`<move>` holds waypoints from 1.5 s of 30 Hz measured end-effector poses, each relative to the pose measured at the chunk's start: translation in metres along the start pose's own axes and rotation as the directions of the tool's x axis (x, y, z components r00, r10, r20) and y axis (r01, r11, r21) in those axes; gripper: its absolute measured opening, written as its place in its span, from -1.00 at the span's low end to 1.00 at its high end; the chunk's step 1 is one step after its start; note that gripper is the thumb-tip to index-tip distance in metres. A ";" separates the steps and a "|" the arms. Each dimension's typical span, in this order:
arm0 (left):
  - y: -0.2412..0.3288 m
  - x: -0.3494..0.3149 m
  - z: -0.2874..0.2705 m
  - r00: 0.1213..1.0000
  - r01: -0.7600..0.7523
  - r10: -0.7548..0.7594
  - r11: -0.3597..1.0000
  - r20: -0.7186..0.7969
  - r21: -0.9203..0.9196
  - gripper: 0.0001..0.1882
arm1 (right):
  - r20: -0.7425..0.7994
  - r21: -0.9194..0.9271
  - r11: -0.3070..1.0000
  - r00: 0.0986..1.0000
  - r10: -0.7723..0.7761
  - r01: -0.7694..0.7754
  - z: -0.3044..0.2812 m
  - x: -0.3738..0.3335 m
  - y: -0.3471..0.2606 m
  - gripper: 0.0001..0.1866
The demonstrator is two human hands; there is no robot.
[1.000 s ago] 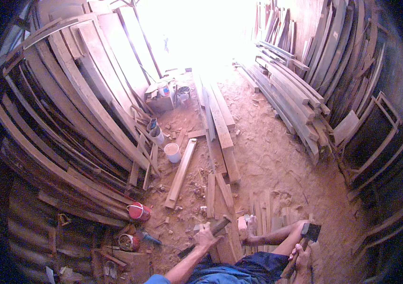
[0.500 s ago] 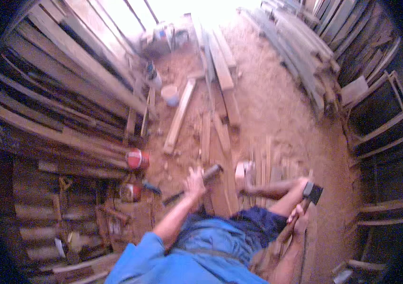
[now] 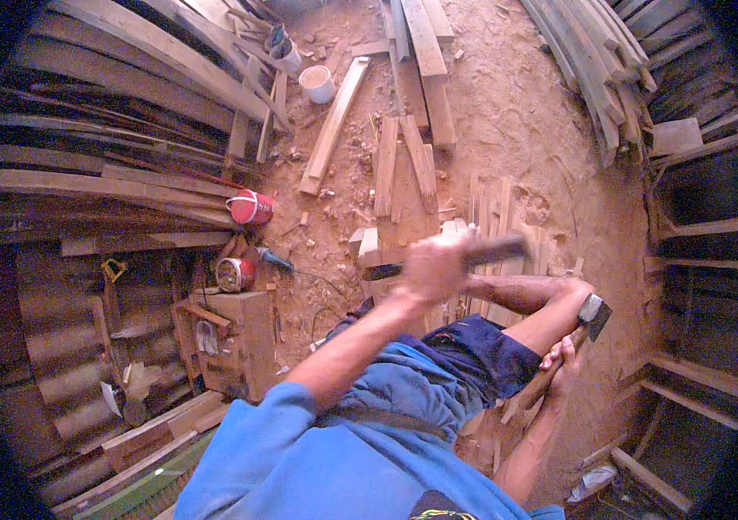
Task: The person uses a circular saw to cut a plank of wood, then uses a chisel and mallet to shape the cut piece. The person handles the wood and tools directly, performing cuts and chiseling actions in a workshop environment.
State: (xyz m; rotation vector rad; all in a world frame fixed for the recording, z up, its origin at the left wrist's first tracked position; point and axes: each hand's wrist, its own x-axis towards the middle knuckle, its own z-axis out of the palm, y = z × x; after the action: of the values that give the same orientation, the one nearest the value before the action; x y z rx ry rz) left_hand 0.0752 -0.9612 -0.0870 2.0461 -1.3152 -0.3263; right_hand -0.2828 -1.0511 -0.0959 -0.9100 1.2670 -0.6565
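My left hand [image 3: 434, 270] is closed around a dark, long bar-shaped piece [image 3: 503, 250], which sticks out on both sides of the fist. Motion smears the hand and the piece, so its exact kind is unclear. The fist is over the ground in front of my lap, beside my bent right leg. At the right, my right hand [image 3: 562, 360] grips the wooden handle of a short axe [image 3: 594, 315]. Its grey and dark metal head rises past my right knee. Pale-ended wood blocks [image 3: 369, 241] lie just beyond the left fist.
Boards [image 3: 334, 130] and narrow strips [image 3: 503, 208] lie on the dirt floor ahead. Red pails [image 3: 250, 208], a white bucket [image 3: 317, 85] and a blue-bodied corded tool [image 3: 275, 259] are at the left. Lumber stacks [image 3: 590, 69] line both sides. A wooden box [image 3: 248, 334] stands near my left.
My left hand has swung right and forward with the dark piece, now over my lower leg's side. My right hand still holds the axe in nearly the same place. The view has tilted downward.
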 end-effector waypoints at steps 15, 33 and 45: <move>0.021 0.012 0.102 0.998 0.007 -0.002 0.996 0.057 -0.086 -0.78 | -0.012 0.076 0.994 0.997 0.075 -0.074 0.002 0.002 -0.006 -0.80; 0.016 0.018 0.100 0.995 0.068 -0.079 0.983 -0.060 -0.168 -0.79 | 0.007 -0.284 0.947 0.988 -0.156 0.151 0.066 0.030 -0.102 -0.68; 0.003 0.010 0.095 0.998 0.055 -0.052 0.994 0.030 -0.099 -0.82 | 0.227 -0.598 0.731 0.944 -0.240 0.330 0.084 0.056 -0.101 -0.48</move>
State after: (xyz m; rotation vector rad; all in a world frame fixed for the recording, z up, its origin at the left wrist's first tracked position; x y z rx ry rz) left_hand 0.0265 -1.0096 -0.1539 2.0021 -1.2367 -0.4372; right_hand -0.1830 -1.1318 -0.0342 -1.7126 1.2493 -0.3853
